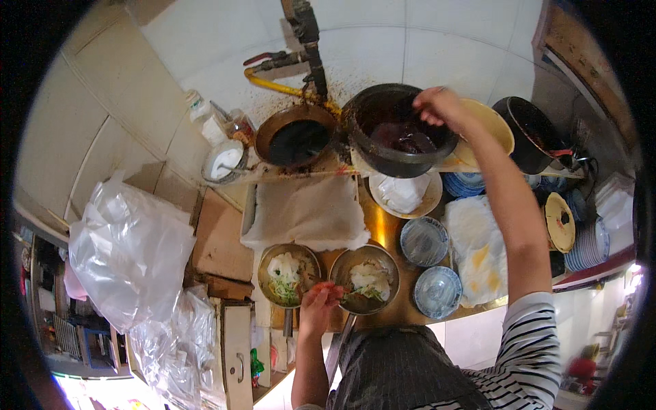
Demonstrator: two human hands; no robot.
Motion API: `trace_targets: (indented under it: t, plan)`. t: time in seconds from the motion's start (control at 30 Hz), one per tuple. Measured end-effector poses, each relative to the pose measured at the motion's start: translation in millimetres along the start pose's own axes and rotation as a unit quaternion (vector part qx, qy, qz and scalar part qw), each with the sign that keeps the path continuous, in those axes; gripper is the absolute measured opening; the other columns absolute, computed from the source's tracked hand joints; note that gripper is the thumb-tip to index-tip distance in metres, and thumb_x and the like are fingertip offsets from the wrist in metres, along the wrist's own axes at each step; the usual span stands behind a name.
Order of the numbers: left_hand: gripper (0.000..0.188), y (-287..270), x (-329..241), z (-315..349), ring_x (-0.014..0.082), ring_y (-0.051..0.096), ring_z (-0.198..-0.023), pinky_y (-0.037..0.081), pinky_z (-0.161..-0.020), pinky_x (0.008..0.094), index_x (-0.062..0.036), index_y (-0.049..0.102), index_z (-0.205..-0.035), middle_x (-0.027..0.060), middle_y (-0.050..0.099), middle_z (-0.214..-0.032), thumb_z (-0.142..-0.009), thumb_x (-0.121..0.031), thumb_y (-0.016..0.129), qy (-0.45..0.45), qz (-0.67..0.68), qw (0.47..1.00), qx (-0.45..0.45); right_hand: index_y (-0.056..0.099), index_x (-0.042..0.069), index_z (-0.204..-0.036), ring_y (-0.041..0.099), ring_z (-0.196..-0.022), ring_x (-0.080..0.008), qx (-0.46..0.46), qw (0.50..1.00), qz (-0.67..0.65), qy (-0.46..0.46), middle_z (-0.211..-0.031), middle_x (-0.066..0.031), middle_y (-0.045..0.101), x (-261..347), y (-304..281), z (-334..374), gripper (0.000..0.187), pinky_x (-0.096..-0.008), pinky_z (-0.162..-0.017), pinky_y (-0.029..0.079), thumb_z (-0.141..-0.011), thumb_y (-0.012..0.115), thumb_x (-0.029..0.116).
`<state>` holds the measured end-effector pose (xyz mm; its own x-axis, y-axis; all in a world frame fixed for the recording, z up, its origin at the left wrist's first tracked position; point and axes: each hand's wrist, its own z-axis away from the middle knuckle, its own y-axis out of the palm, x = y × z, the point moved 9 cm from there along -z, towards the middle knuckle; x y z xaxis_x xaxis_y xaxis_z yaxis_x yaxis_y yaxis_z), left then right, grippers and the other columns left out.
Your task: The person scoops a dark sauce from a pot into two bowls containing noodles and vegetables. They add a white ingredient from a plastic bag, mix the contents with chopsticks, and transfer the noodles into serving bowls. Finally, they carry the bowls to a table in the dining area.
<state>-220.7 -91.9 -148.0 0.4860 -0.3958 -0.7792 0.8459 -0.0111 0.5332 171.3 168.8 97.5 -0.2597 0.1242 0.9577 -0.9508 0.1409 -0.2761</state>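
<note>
My right hand (437, 108) reaches over the far rim of a black pot (396, 162) holding dark reddish-brown liquid. Its fingers are closed, but whatever they grip is lost against the dark inside. Between two small metal pans sits my left hand (321, 302), fingers curled together and reddish at the tips; I cannot make out what is in them. In the left pan (263, 279) lie white food (283, 268) and green shreds (284, 292). Similar white food (371, 279) with green shreds fills part of the right pan (393, 263), whose handle (347, 331) points toward me.
Along the back shelf stand a brown bowl of dark liquid (297, 142), a cream bowl (502, 130) and another black pot (529, 133). Blue-patterned bowls (437, 292) sit beside a white cloth (475, 239). A paper-lined tray (307, 212) lies behind the pans; plastic bags (130, 246) hang left.
</note>
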Motion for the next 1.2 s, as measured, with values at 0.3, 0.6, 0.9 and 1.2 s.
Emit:
trace_targets:
  t: [0.3, 0.6, 0.9, 1.2]
  plan:
    - [0.018, -40, 9, 35, 0.0197, 0.062, -0.086, 0.049, -0.074, 0.0307, 0.0004, 0.057, -0.101, 0.0129, 0.064, -0.097, -0.092, -0.013, 0.050, -0.014, -0.100, 0.993, -0.068, 0.062, 0.000, -0.076, 0.050, -0.044, -0.0131, 0.016, 0.998, 0.042, -0.046, -0.056, -0.0086, 0.057, 0, -23, 17, 0.021, -0.0254, -0.039, 0.038, -0.081, 0.051, 0.018]
    - [0.028, -80, 73, 54, 0.0147, 0.058, -0.078, 0.046, -0.067, 0.0279, -0.0004, 0.058, -0.101, 0.0069, 0.063, -0.086, -0.086, -0.025, 0.062, -0.049, -0.313, 0.943, -0.101, 0.059, 0.004, -0.073, 0.048, -0.039, -0.0113, 0.104, 0.993, 0.035, 0.035, -0.053, -0.0065, 0.056, -12, -35, 39, 0.019, -0.0224, -0.035, 0.035, -0.078, 0.057, 0.022]
    - [0.031, -122, 139, 31, 0.0145, 0.053, -0.075, 0.044, -0.068, 0.0279, -0.0003, 0.057, -0.102, 0.0048, 0.059, -0.083, -0.089, -0.029, 0.058, -0.055, -0.335, 0.938, -0.064, 0.062, 0.000, -0.079, 0.053, -0.042, -0.0166, 0.005, 0.950, 0.251, -0.186, -0.053, -0.0111, 0.055, 13, -1, -34, 0.024, -0.0303, -0.041, 0.041, -0.082, 0.048, 0.020]
    - [0.050, -38, 112, 34, 0.0199, 0.058, -0.089, 0.048, -0.075, 0.0312, 0.0025, 0.044, -0.120, 0.0129, 0.059, -0.104, -0.089, -0.034, 0.057, -0.149, -0.223, 0.962, 0.055, 0.062, 0.004, -0.079, 0.051, -0.041, -0.0094, 0.225, 0.971, 0.075, -0.039, -0.056, -0.0062, 0.058, 8, 35, 36, 0.019, -0.0222, -0.035, 0.037, -0.081, 0.052, 0.021]
